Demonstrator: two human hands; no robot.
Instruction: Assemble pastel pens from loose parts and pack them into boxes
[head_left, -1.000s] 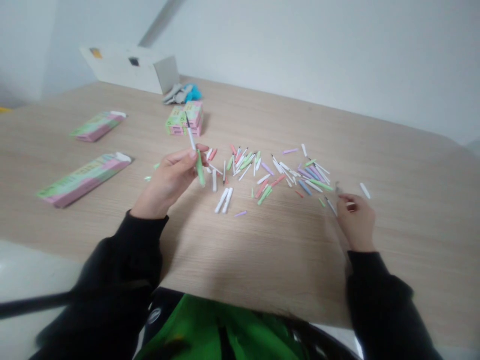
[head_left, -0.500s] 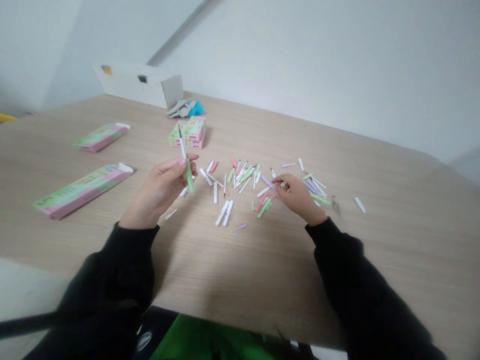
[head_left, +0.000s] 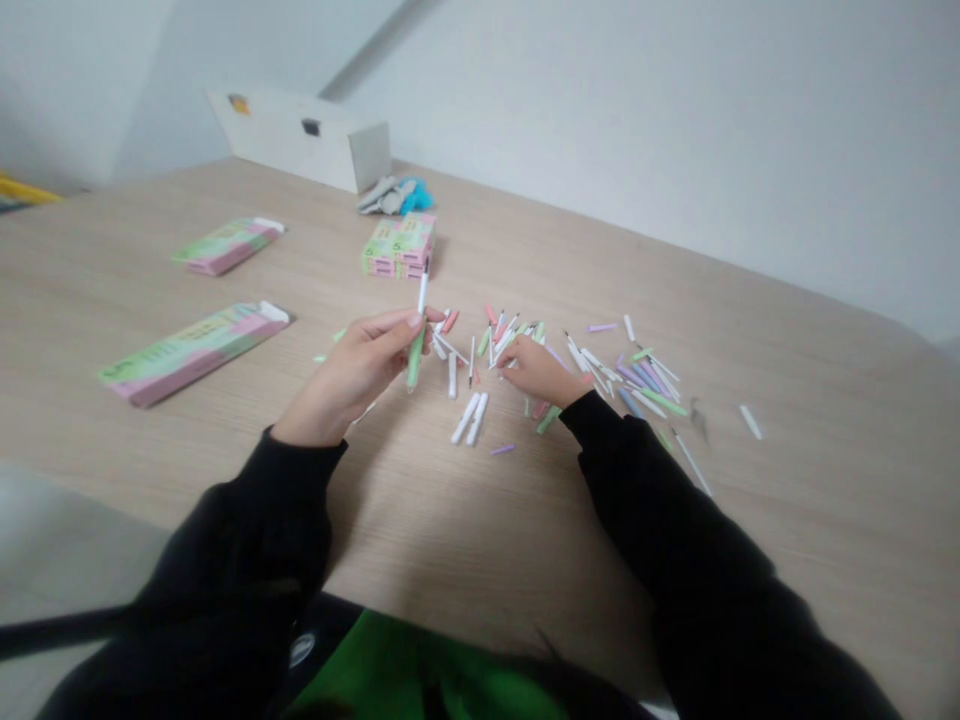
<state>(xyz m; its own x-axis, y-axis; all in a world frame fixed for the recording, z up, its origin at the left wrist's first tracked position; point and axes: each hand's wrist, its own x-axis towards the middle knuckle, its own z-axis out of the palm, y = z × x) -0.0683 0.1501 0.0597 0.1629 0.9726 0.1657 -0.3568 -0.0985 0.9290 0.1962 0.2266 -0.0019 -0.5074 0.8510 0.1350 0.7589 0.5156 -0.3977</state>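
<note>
My left hand (head_left: 360, 370) is closed around a slim pen (head_left: 417, 357) with a green lower end, a white upper part and a dark tip pointing up. It holds the pen above the table, tilted slightly. My right hand (head_left: 538, 368) reaches down into the scattered pen parts, its fingertips pinched together at white and green pieces; what sits between them is hidden. Around it lie white refills with dark tips (head_left: 577, 352) and coloured barrels (head_left: 651, 378). Two white pen pieces (head_left: 471, 420) lie side by side between my hands, with a small purple piece (head_left: 503, 449) close by.
On the left lie two pink-and-green flat boxes, a nearer one (head_left: 196, 352) and a farther one (head_left: 229, 246). Small stacked boxes (head_left: 399, 246) stand behind my left hand, with grey and blue gloves (head_left: 397, 196) and a long white box (head_left: 300, 140) beyond. A lone white piece (head_left: 751, 422) lies far right.
My right hand has moved left across the pile, uncovering refills to its right. The pen in my left hand has swung to lean right. The view has shifted slightly.
</note>
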